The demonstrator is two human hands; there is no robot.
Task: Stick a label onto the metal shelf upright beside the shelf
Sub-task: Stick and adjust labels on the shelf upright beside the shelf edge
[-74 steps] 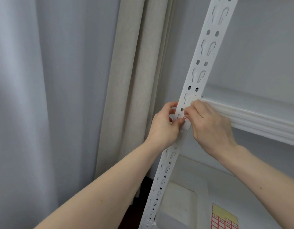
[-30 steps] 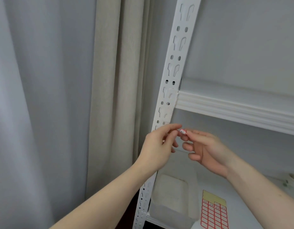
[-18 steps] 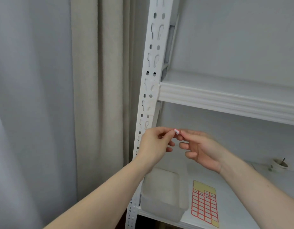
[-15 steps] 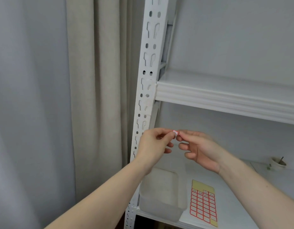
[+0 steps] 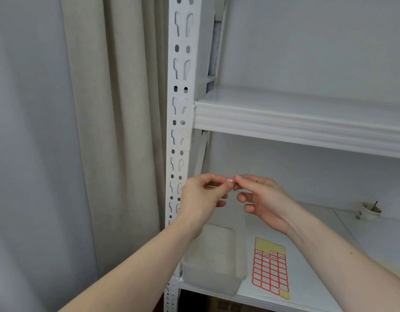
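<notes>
While a pale grey wall is filling the background behind a white metal shelving unit, a person's left hand (image 5: 200,200) and right hand (image 5: 262,202) are meeting in front of the lower bay, both pinching a small red-edged label (image 5: 230,181) between thumb and fingertips. That label is hanging in the air between the two hands, just to the right of the shelf upright (image 5: 180,122) and not touching it. The upright, a white perforated post with paired round holes and keyhole slots, is running from the top edge down past the lower shelf (image 5: 307,287), and the left wrist is crossing in front of it. An upper shelf (image 5: 296,124) with a ribbed front edge is joining the post above the hands. On the lower shelf a translucent plastic container (image 5: 214,262) is sitting at the left end beside the post, and a label sheet (image 5: 270,269) with a yellow backing and rows of red-bordered stickers is lying flat just to its right. Farther back on the right, a small white cup (image 5: 370,210) with a thin stick in it is standing near the wall. To the left of the post, a beige curtain (image 5: 118,131) is hanging in folds beside a paler grey curtain (image 5: 30,143)
</notes>
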